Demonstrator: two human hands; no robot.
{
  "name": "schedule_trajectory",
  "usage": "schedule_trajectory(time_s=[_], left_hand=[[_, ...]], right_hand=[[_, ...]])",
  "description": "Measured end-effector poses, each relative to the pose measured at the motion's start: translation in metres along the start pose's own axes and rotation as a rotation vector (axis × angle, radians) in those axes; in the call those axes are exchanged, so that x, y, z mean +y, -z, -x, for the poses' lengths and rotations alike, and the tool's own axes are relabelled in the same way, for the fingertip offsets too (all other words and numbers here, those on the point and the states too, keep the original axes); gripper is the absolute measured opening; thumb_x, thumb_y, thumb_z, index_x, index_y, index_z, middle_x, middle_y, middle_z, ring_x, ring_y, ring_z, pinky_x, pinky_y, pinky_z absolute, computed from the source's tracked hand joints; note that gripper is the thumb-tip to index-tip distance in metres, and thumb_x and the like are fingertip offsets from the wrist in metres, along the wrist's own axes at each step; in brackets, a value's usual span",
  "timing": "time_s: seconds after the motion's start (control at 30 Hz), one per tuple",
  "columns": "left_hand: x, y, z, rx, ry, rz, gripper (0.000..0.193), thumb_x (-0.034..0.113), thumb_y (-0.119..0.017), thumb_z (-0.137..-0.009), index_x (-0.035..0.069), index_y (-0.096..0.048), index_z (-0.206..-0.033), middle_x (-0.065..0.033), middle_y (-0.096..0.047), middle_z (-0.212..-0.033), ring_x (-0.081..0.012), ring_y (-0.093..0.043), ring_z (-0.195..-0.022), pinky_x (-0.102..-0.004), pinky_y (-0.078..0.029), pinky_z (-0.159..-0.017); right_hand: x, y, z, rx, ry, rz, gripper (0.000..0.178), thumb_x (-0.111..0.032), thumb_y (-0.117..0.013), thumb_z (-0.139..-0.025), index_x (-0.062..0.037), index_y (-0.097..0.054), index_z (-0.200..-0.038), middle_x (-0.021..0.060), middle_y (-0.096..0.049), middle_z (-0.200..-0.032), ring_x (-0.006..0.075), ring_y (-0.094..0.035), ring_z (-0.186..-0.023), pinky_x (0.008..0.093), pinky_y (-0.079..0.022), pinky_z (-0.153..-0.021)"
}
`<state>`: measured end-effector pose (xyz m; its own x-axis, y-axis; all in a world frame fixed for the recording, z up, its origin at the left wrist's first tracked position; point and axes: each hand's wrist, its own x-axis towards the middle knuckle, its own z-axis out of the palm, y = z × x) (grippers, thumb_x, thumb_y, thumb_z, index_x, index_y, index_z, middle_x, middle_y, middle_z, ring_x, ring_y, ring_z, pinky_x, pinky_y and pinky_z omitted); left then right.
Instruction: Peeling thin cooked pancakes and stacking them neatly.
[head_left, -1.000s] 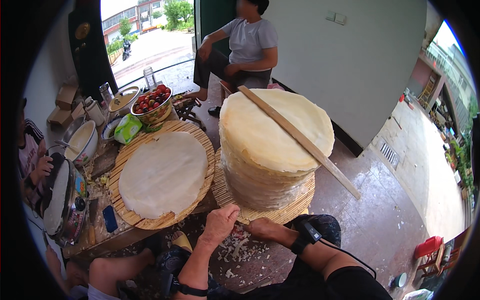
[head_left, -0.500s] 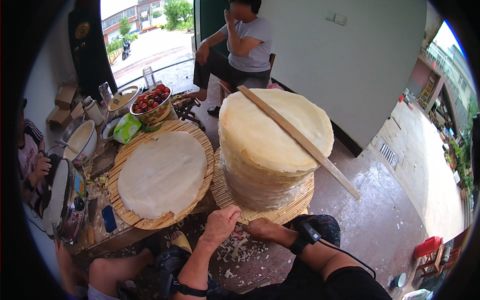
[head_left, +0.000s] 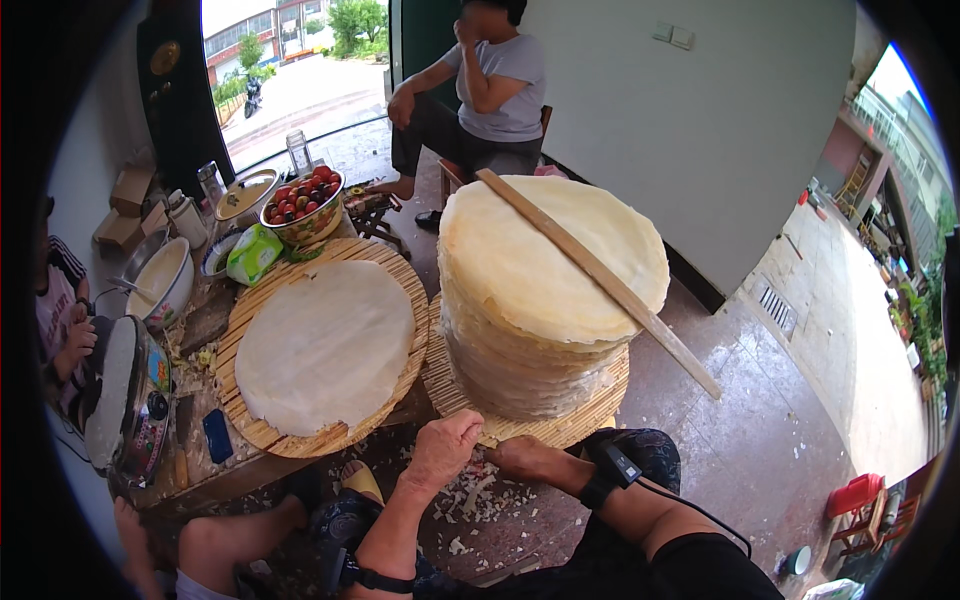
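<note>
Just in front of the tall stack of thin round pancakes, my left hand is closed, fingers pinched together. My right hand is closed too, close beside it on the right. Both are at the near edge of the round slatted mat under the stack. Whatever lies between the fingertips is too small to make out. A long flat wooden stick rests slantwise over the stack, its near end jutting past the rim. To the left, a single pale pancake is spread on another slatted mat.
Pale scraps litter the floor below my hands. Left on the low table are a round griddle, a phone, a knife, a batter bowl and a bowl of tomatoes. One person sits behind; another sits left.
My hands stay in nearly the same place. The person at the left has drawn a hand slightly back from the griddle, and a bare foot there has shifted.
</note>
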<state>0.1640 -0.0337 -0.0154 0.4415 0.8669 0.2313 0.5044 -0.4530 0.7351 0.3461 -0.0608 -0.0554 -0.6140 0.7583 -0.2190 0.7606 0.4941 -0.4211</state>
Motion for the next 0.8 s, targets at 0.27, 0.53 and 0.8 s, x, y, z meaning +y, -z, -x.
schedule_trajectory(time_s=[0.27,0.53,0.8], left_hand=[[-0.0011,-0.002,0.0014,-0.006,0.007,0.005,0.013,0.02,-0.059,-0.089,0.009,-0.062,-0.095,-0.0149,-0.065,-0.081,-0.0354,-0.065,-0.079,-0.0428,-0.051,-0.066],[-0.0001,-0.0009,0.0022,-0.01,-0.001,-0.001,0.013,0.02,-0.058,-0.089,0.009,-0.062,-0.096,-0.0151,-0.065,-0.082,-0.0353,-0.065,-0.079,-0.043,-0.051,-0.067],[0.0009,0.0002,0.001,-0.02,0.002,0.008,0.012,0.018,-0.058,-0.089,0.009,-0.061,-0.096,-0.0142,-0.066,-0.084,-0.0351,-0.065,-0.08,-0.043,-0.052,-0.068]], right_hand=[[-0.0039,0.0054,0.0018,-0.038,0.002,-0.021,0.021,-0.016,-0.059,-0.079,-0.0004,-0.06,-0.093,0.0223,-0.063,-0.077,0.0383,-0.064,-0.078,0.047,-0.051,-0.066],[-0.0005,0.0008,0.0005,-0.073,0.013,0.042,0.027,-0.021,-0.048,-0.09,-0.0118,-0.055,-0.115,0.0189,-0.065,-0.082,0.0371,-0.066,-0.079,0.0492,-0.05,-0.066],[-0.0035,0.0041,0.0022,-0.021,0.007,-0.024,0.018,-0.013,-0.056,-0.08,0.0004,-0.062,-0.091,0.0229,-0.064,-0.078,0.038,-0.065,-0.079,0.0469,-0.051,-0.066]])
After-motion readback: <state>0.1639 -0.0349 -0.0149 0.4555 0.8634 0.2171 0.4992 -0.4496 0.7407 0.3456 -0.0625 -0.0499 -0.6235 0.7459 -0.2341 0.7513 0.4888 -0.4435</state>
